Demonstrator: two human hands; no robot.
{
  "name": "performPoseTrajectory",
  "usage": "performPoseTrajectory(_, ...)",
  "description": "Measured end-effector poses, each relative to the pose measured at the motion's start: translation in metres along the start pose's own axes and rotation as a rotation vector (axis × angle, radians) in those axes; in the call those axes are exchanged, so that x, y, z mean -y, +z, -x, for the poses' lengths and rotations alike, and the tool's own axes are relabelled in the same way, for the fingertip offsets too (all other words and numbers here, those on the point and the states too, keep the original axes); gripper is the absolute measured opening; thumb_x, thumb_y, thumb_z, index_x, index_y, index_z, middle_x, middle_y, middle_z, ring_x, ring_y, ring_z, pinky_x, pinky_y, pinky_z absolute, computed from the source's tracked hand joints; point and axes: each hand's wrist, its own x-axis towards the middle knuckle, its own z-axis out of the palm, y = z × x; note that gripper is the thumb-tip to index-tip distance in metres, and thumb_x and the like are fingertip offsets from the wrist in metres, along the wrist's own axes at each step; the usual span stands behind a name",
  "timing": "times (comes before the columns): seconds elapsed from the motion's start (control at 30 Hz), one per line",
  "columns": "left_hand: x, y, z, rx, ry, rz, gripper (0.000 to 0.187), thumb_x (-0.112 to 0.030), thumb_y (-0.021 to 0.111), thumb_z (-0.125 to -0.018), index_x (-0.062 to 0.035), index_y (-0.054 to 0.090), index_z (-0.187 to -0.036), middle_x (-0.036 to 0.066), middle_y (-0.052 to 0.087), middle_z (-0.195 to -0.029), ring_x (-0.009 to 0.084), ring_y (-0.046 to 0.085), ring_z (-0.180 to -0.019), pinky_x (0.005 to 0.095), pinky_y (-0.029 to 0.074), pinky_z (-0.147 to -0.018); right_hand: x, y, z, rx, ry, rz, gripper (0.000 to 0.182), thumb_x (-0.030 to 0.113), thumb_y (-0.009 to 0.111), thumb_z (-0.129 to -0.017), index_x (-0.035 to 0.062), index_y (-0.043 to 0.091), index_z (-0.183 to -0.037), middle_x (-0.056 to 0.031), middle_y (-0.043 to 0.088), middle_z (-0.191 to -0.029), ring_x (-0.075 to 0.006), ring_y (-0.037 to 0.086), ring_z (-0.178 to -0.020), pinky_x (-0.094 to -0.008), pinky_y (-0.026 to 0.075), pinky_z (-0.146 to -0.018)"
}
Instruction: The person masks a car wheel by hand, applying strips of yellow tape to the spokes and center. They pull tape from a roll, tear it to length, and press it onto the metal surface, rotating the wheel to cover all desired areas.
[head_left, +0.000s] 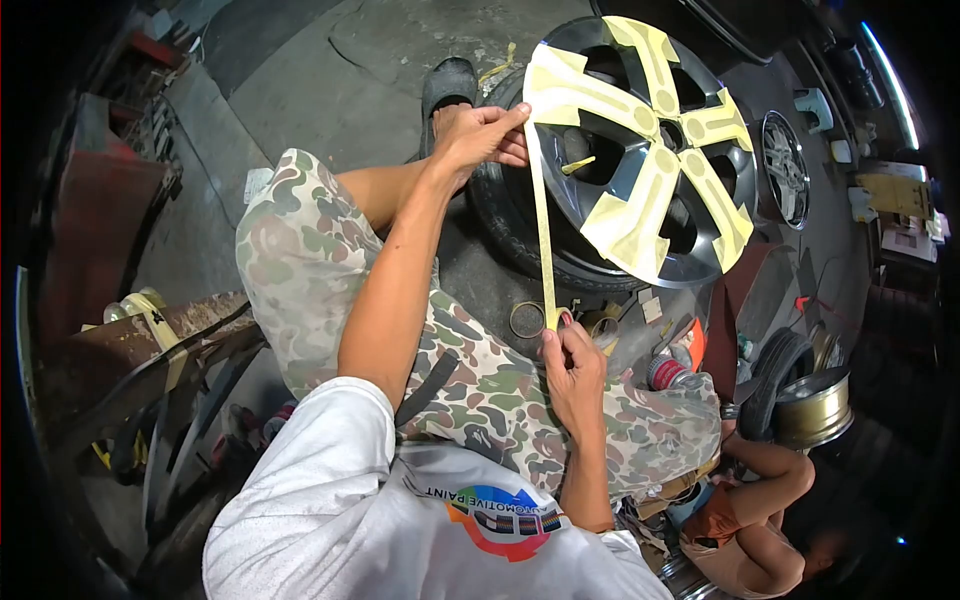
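Observation:
A dark alloy wheel has its spokes covered with pale yellow masking paper and tape. From its left edge a long narrow strip of masking tape runs down, stretched tight. My left hand pinches the upper end of this strip against the rim edge. My right hand is closed on the lower end by my thigh, with a small reddish thing showing at the fingertips. Whether the fingers there hold a roll is hidden. A tape ring lies just left of the right hand.
Under the wheel lies a tyre. Another alloy wheel stands at the right, and a gold rim lies lower right near a seated person. A rusty metal frame is at my left.

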Motion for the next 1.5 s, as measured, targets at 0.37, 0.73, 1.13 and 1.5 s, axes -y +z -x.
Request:
performPoseTrajectory(0.37,0.004,0.003,-0.005,0.057,0.050,-0.085,0.036,-0.036,0.069,-0.099,-0.0008,0.065,-0.094,0.010,0.071,-0.083,0.0146,0.072,-0.067,0.0264,0.062,-0.061,0.029,-0.009,0.009,0.057,-0.014,-0.133,0.026,0.014,0.062,-0.101,-0.0020,0.060,-0.080,-0.0099,0.053,-0.072,-0.0213,0.049,-0.059,-0.0356,0.040,-0.059)
performPoseTrajectory(0.73,0.013,-0.001,-0.008,0.139,0.085,-0.078,0.038,-0.039,0.066,-0.101,-0.0020,0.059,-0.097,0.012,0.071,-0.081,0.0194,0.073,-0.066,0.0298,0.063,-0.062,0.009,-0.036,-0.006,0.117,0.001,0.018,0.029,0.016,0.061,-0.101,-0.0062,0.058,-0.083,-0.0161,0.056,-0.075,-0.0305,0.056,-0.064,-0.0397,0.044,-0.063)
performPoseTrajectory(1.13,0.021,0.001,0.000,0.141,0.094,0.001,0.032,-0.036,0.067,-0.101,-0.0053,0.062,-0.098,0.009,0.071,-0.083,0.0157,0.073,-0.074,0.0286,0.062,-0.069,-0.015,-0.068,-0.034,0.296,-0.089,0.182,0.029,0.019,0.061,-0.100,-0.0055,0.059,-0.084,-0.0237,0.061,-0.090,-0.0465,0.059,-0.080,-0.0495,0.046,-0.070)
performPoseTrajectory(1.5,0.012,0.002,-0.008,-0.004,0.048,-0.131,0.059,-0.054,0.052,-0.104,0.0015,0.067,-0.090,0.013,0.071,-0.075,0.0202,0.070,-0.057,0.0273,0.058,-0.053,-0.032,-0.066,-0.039,0.309,-0.263,0.192,0.024,0.015,0.066,-0.095,-0.0048,0.060,-0.083,-0.0226,0.060,-0.087,-0.0447,0.060,-0.081,-0.0497,0.048,-0.070)
